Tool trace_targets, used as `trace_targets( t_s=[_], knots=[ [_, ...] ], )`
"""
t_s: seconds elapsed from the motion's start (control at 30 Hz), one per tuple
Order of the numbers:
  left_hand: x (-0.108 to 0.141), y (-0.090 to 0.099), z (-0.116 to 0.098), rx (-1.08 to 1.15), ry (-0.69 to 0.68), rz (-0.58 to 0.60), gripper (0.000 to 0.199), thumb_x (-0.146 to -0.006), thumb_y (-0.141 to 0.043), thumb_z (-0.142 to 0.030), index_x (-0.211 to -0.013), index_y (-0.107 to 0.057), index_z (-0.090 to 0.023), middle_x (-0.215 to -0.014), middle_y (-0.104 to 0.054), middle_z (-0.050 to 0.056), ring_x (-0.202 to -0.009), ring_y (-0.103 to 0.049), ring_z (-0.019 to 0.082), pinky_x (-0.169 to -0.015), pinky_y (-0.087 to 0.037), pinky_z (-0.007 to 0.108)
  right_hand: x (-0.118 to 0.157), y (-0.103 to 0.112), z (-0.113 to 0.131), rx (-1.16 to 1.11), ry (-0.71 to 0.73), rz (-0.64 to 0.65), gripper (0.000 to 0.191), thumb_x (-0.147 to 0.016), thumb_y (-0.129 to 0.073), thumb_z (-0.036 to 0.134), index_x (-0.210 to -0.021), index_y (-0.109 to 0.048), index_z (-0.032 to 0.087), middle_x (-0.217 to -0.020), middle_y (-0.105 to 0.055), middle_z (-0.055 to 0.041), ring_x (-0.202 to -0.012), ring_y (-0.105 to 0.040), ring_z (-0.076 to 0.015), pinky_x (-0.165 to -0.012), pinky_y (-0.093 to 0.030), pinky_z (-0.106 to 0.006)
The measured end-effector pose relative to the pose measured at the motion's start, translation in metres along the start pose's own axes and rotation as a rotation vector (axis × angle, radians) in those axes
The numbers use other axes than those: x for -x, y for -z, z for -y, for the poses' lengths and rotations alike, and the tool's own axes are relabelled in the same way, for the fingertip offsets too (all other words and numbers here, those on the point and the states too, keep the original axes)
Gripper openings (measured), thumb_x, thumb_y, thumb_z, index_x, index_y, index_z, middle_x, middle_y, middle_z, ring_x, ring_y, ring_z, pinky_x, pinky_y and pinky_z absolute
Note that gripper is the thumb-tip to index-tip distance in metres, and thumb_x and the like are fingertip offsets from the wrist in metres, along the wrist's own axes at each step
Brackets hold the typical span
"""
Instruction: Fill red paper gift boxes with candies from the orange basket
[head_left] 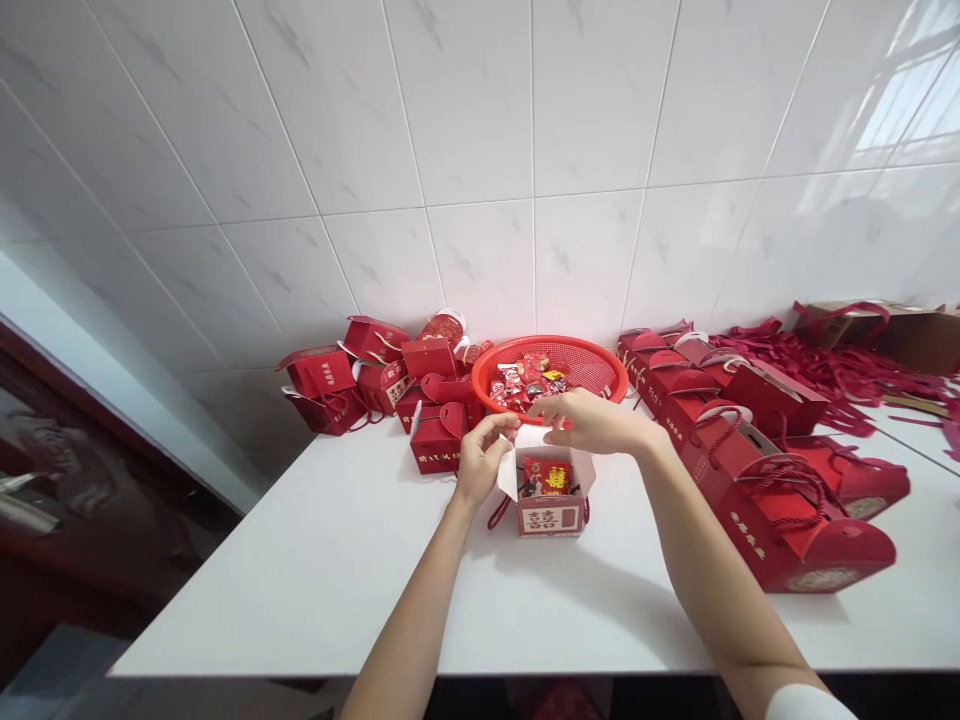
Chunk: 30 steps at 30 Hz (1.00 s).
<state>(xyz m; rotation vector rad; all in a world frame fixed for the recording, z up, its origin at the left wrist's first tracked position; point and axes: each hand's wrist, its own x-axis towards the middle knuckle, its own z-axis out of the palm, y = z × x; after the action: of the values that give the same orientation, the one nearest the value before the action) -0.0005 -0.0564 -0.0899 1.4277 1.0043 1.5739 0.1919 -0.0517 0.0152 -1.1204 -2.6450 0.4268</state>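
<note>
A small red and white candy box with a double-happiness print stands upright on the table, its top flaps raised. Inside it lies a red candy packet with yellow lettering. My left hand pinches the box's flap at the back left corner. Over the box's back edge is my right hand, fingers bent and apart, with nothing visible between them. Just behind it sits a red plastic basket holding wrapped candies. A dark red cord handle hangs at each side of the box.
Closed red boxes are piled at the left, against the wall. A long row of red gift boxes with rope handles fills the right side. Beyond them lie red ribbons and an open cardboard box. The white table meets a tiled wall.
</note>
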Motion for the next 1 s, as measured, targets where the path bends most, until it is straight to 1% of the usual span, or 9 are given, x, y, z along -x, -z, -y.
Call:
trace_targets(
  t_s=[0.07,0.17,0.27,0.33,0.47,0.6,0.77,0.9,1.0],
  knots=[
    [0.000,0.000,0.000,-0.017,-0.012,-0.020,0.021,-0.067,-0.065,-0.024,-0.086,-0.074,-0.018,-0.089,-0.075,0.006,-0.086,-0.068,0.021,-0.081,-0.053,0.032,0.009,0.007,-0.004,-0.054,0.003,-0.047,0.020,-0.085,-0.061,0.016,-0.104,-0.070,0.018,-0.094,-0.074,-0.0076,-0.086,-0.067,-0.0209,-0.070,-0.045,-0.027],
    [-0.001,0.000,0.002,-0.034,-0.010,-0.060,0.023,-0.072,-0.068,-0.033,-0.088,-0.074,-0.018,-0.091,-0.076,0.007,-0.092,-0.069,0.023,-0.085,-0.053,0.034,0.022,0.009,-0.012,-0.106,-0.012,-0.129,0.016,-0.088,-0.059,0.022,-0.099,-0.069,0.017,-0.089,-0.073,-0.0064,-0.079,-0.066,-0.0188,-0.069,-0.045,-0.027],
    [-0.001,0.001,0.005,-0.052,0.005,-0.070,0.027,-0.072,-0.070,-0.037,-0.090,-0.074,-0.018,-0.092,-0.076,0.007,-0.090,-0.069,0.023,-0.082,-0.053,0.034,0.034,0.001,-0.020,-0.065,-0.066,-0.180,0.016,-0.090,-0.060,0.031,-0.092,-0.068,0.017,-0.082,-0.070,-0.0054,-0.071,-0.061,-0.0172,-0.063,-0.042,-0.026],
    [-0.002,0.002,0.005,-0.078,0.022,-0.059,0.027,-0.070,-0.071,-0.037,-0.088,-0.074,-0.018,-0.091,-0.076,0.007,-0.089,-0.068,0.023,-0.081,-0.053,0.033,0.041,-0.009,-0.024,-0.085,-0.082,-0.175,0.022,-0.089,-0.062,0.038,-0.089,-0.067,0.016,-0.081,-0.068,-0.0055,-0.071,-0.060,-0.0169,-0.061,-0.042,-0.026],
    [-0.003,0.006,0.002,-0.109,0.066,0.031,0.020,-0.069,-0.065,-0.032,-0.081,-0.074,-0.018,-0.089,-0.075,0.006,-0.090,-0.067,0.023,-0.085,-0.051,0.033,0.054,-0.031,-0.032,-0.301,-0.018,-0.186,0.028,-0.091,-0.059,0.044,-0.085,-0.065,0.017,-0.082,-0.069,-0.0055,-0.072,-0.062,-0.0168,-0.064,-0.048,-0.028],
    [-0.002,0.012,-0.003,-0.084,0.095,0.147,0.022,-0.071,-0.060,-0.031,-0.082,-0.073,-0.018,-0.091,-0.075,0.006,-0.093,-0.066,0.024,-0.089,-0.049,0.035,0.060,-0.052,-0.041,-0.499,0.018,-0.301,0.028,-0.091,-0.057,0.045,-0.092,-0.066,0.018,-0.090,-0.071,-0.0069,-0.075,-0.065,-0.0179,-0.070,-0.054,-0.032],
    [0.001,0.017,-0.006,-0.037,0.102,0.227,0.025,-0.071,-0.061,-0.031,-0.089,-0.073,-0.018,-0.096,-0.074,0.006,-0.093,-0.065,0.024,-0.090,-0.048,0.035,0.060,-0.068,-0.045,-0.609,0.011,-0.433,0.030,-0.088,-0.061,0.046,-0.098,-0.066,0.018,-0.097,-0.072,-0.0086,-0.084,-0.066,-0.0203,-0.074,-0.055,-0.032],
    [0.001,0.020,-0.008,-0.013,0.065,0.318,0.025,-0.068,-0.064,-0.029,-0.089,-0.073,-0.017,-0.095,-0.072,0.006,-0.094,-0.064,0.024,-0.088,-0.048,0.034,0.062,-0.075,-0.044,-0.671,0.007,-0.448,0.033,-0.088,-0.062,0.051,-0.096,-0.067,0.019,-0.096,-0.071,-0.0078,-0.086,-0.065,-0.0202,-0.076,-0.054,-0.032],
    [0.003,0.017,-0.008,-0.094,0.029,0.332,0.022,-0.071,-0.071,-0.032,-0.088,-0.073,-0.018,-0.096,-0.070,0.007,-0.092,-0.064,0.022,-0.086,-0.050,0.033,0.063,-0.080,-0.043,-0.698,0.023,-0.453,0.037,-0.089,-0.062,0.052,-0.106,-0.067,0.019,-0.098,-0.071,-0.0078,-0.088,-0.066,-0.0206,-0.081,-0.054,-0.034]
  ],
)
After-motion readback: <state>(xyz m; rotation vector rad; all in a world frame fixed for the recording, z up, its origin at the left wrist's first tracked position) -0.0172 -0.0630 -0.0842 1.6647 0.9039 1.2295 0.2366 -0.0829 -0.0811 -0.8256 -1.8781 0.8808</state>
